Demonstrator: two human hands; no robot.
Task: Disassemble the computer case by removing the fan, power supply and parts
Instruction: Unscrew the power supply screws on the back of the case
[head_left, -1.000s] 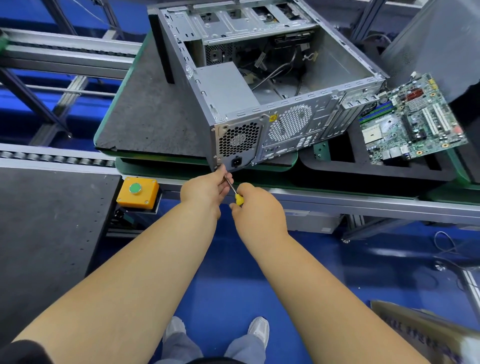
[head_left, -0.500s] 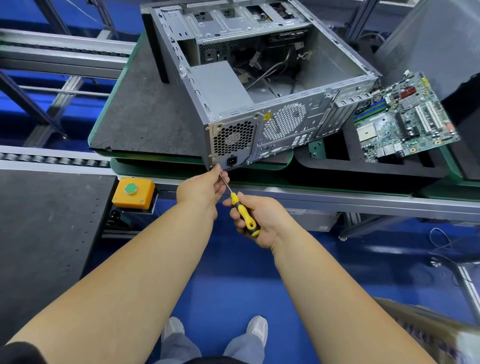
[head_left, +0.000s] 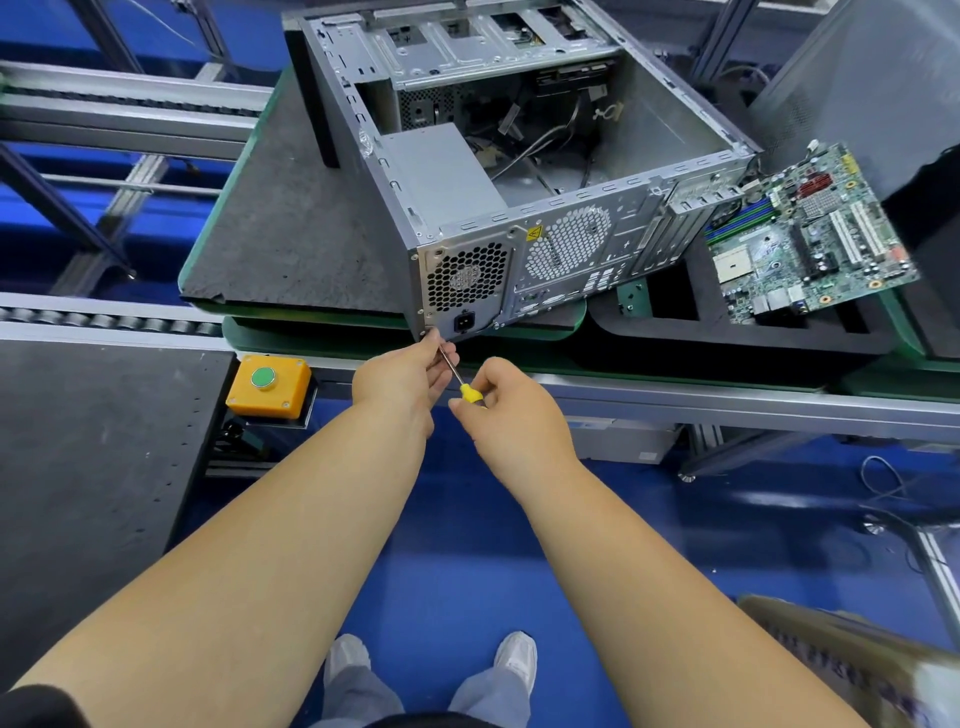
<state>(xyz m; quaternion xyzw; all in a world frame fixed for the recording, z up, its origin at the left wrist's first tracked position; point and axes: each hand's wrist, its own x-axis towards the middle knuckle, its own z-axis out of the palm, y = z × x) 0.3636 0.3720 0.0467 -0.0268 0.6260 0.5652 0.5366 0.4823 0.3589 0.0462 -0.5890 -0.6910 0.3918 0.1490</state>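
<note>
An open grey computer case (head_left: 613, 223) lies on its side on a dark mat, rear panel towards me. The power supply (head_left: 441, 176) sits in its near left corner, with fan grille and power socket (head_left: 464, 322) on the rear face. Loose cables lie inside the case. My right hand (head_left: 511, 410) grips the yellow handle of a screwdriver (head_left: 470, 392). Its metal shaft runs up to the lower left corner of the power supply's rear face. My left hand (head_left: 402, 376) pinches the shaft near its tip, at that corner.
A green motherboard (head_left: 810, 234) rests on a black foam tray (head_left: 727, 332) to the right of the case. An orange box with a green button (head_left: 267, 387) sits at the left below the conveyor rail. A cardboard box (head_left: 857, 670) stands at the lower right on the blue floor.
My right hand has turned over the screwdriver handle, so less yellow shows than half a second ago. The left hand stays pinched on the shaft at the case corner.
</note>
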